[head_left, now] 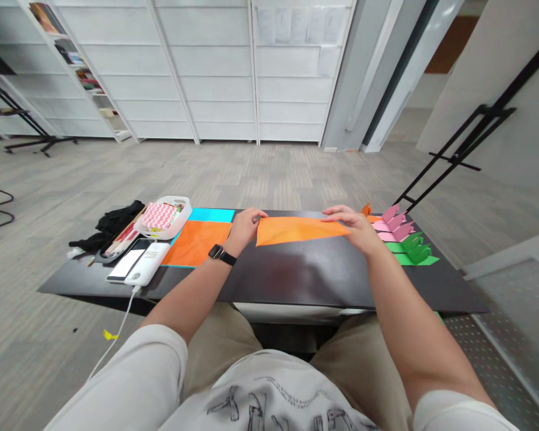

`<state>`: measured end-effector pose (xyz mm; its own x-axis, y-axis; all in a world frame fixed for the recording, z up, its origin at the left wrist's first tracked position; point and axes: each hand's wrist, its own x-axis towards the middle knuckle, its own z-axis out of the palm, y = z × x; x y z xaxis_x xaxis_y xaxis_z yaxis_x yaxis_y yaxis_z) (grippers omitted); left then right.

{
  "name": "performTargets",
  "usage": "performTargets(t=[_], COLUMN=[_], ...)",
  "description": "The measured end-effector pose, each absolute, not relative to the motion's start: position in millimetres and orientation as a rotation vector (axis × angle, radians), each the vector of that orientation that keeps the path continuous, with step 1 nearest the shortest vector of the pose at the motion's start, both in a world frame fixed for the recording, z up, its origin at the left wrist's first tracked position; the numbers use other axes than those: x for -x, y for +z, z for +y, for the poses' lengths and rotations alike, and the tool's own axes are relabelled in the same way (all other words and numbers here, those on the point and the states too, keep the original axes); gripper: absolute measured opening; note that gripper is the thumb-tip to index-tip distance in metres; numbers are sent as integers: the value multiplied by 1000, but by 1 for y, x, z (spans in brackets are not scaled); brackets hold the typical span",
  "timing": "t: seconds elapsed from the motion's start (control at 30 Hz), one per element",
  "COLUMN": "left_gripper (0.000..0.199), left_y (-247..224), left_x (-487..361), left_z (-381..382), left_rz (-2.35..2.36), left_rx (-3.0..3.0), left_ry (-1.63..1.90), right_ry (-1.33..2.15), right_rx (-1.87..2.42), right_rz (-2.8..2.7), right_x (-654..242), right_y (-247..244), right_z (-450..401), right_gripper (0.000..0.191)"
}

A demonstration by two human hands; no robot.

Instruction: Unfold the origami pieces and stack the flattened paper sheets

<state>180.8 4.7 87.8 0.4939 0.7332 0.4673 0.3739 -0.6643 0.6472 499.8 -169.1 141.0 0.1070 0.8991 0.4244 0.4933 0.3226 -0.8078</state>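
Note:
A long strip of orange paper (300,231) is held up over the middle of the dark table. My left hand (246,227) pinches its left end between thumb and fingers. At the right end, my right hand (350,224) has its thumb below and its fingers stretched along the top edge, gripping the paper. Left of my left hand lie an orange sheet (197,242) and a blue sheet (213,214). Pink folded paper shapes (393,224) and green ones (415,248) stand to the right of my right hand.
On the table's left are a white basket (186,209) with a pink patterned item, a phone (128,263), a white power bank (148,263) with a cable, and black cloth (117,221). A black metal stand (453,158) rises beyond the right side.

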Motion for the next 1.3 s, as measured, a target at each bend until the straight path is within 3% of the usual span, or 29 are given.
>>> performTargets(t=[0.07,0.27,0.37,0.43,0.53,0.6,0.8,1.13,1.3], left_gripper=[29,42,41,49,89,102,105,102,118], left_y=[80,46,39,34,22,12,-3,-6,13], left_x=[-177,-169,-178,-187,-201,-207,-206,-179,-161], left_z=[14,18,-2,-20,-41,-47,-42,-10,20], left_rz=[852,886,856,691,627,644,670,741,893], left_rx=[-2290,-2410,-2499,-2603,-2686,-2714,-2729,-2803,-2825], left_ry=[998,749,748,615,383,267,251,163,-81], right_ry=[398,294,296,281,191,136,228,202,183], right_rx=[1336,1515,1538,1527,1553,1593,1812,1866,1929], right_rz=[-1695,-1943,-2032,-2052,-2032,-2069,-2357,-2447,-2503], right_x=[-496,-482,-483,-484,-479,-470,-453,-498,-493], right_y=[122,30,7,7,16,20,11,-4,-3], right_z=[-174,-182,-182,-181,-176,-169,-146,-145,-144], right_gripper=[16,30,43,48,47,46,89,96,96])
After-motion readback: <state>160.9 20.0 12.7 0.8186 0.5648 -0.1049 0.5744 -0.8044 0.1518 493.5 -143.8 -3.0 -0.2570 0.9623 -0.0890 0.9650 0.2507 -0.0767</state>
